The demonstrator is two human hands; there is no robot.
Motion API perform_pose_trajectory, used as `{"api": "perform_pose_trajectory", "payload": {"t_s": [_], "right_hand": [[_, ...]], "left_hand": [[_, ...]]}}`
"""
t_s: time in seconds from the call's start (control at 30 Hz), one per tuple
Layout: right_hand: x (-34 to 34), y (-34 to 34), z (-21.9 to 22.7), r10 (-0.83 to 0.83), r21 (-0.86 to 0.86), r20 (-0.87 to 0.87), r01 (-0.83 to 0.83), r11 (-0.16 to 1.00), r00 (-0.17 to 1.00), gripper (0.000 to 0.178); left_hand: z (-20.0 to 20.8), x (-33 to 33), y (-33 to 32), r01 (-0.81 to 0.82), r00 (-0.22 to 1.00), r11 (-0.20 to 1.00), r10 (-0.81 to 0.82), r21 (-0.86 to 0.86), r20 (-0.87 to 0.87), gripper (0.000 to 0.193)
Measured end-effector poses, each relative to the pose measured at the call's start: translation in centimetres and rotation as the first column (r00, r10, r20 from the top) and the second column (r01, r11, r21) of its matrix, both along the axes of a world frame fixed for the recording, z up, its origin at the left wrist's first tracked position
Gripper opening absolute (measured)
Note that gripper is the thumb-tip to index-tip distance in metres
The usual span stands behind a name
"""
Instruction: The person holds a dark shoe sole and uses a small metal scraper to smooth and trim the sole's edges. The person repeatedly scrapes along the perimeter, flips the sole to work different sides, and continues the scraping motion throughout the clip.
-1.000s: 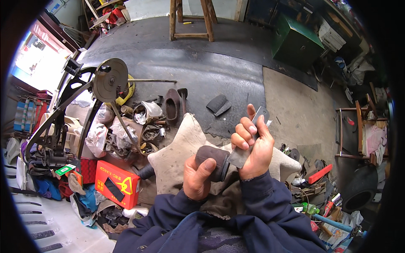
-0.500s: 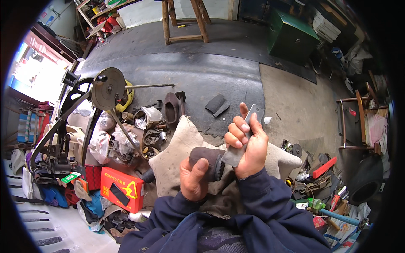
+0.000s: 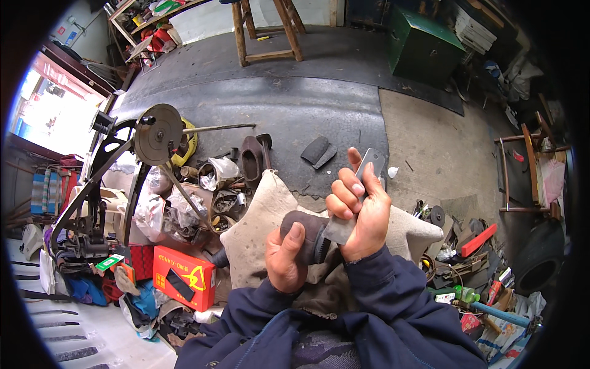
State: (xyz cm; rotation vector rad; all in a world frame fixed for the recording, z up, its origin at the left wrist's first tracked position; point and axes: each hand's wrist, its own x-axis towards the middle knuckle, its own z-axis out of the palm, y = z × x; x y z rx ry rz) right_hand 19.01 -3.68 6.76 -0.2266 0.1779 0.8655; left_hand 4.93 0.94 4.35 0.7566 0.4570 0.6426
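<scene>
My left hand (image 3: 286, 261) is closed around a dark brown shoe (image 3: 300, 222), thumb laid along its side. The shoe's black ridged sole edge faces right. Closed in my right hand (image 3: 364, 218) is a flat grey metal blade, a shoemaker's knife (image 3: 374, 161), with its upper end standing out above the fist. The knife's lower end lies at the sole edge; whether it touches cannot be made out. Both hands are above a pale cloth apron (image 3: 261, 212) spread over my lap. Another brown shoe (image 3: 251, 161) sits on the floor ahead, beside a hammer-like tool (image 3: 265, 144).
A hand-cranked sewing machine (image 3: 158, 135) stands at left, near bags and tins. Below it lies a red box (image 3: 184, 277) with a black phone (image 3: 180, 284) on top. Black material pieces (image 3: 318, 152) lie ahead. Scraps and tools (image 3: 473, 252) crowd the right. A wooden stool (image 3: 270, 56) stands farther off.
The shoe in my left hand has come slightly right and turned, its sole edge nearer the knife. My right hand keeps its hold almost in place. The whole view has shifted a little.
</scene>
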Motion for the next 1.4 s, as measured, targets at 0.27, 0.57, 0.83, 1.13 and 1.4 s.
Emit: {"api": "perform_pose_trajectory", "payload": {"t_s": [0.27,0.57,0.83,1.13,1.4], "right_hand": [[-0.1,-0.2,0.2,0.002,-0.043,0.007,-0.002,0.999,1.0,0.034],[0.5,-0.3,0.1,0.004,-0.043,-0.009,-0.004,0.999,1.0,0.034],[0.3,-0.7,0.5,0.017,-0.034,0.031,-0.016,0.999,0.999,0.032],[0.1,-1.1,1.0,0.008,-0.014,0.026,-0.007,1.0,1.0,0.028],[0.1,-1.5,0.9,0.024,0.01,0.059,-0.025,1.0,0.998,0.029]], "left_hand": [[0.3,0.7,-0.9,-0.043,0.996,0.993,0.052,0.106,-0.078,0.039],[0.8,1.3,-1.4,-0.053,0.994,0.993,0.063,0.107,-0.092,0.04],[0.9,1.5,-2.1,-0.086,0.991,0.993,0.094,0.079,-0.097,0.031],[0.9,1.5,-2.4,-0.064,0.991,0.992,0.076,0.107,-0.114,0.034],[0.9,1.4,-2.3,-0.019,0.994,0.994,0.03,0.104,-0.102,0.032]]}}
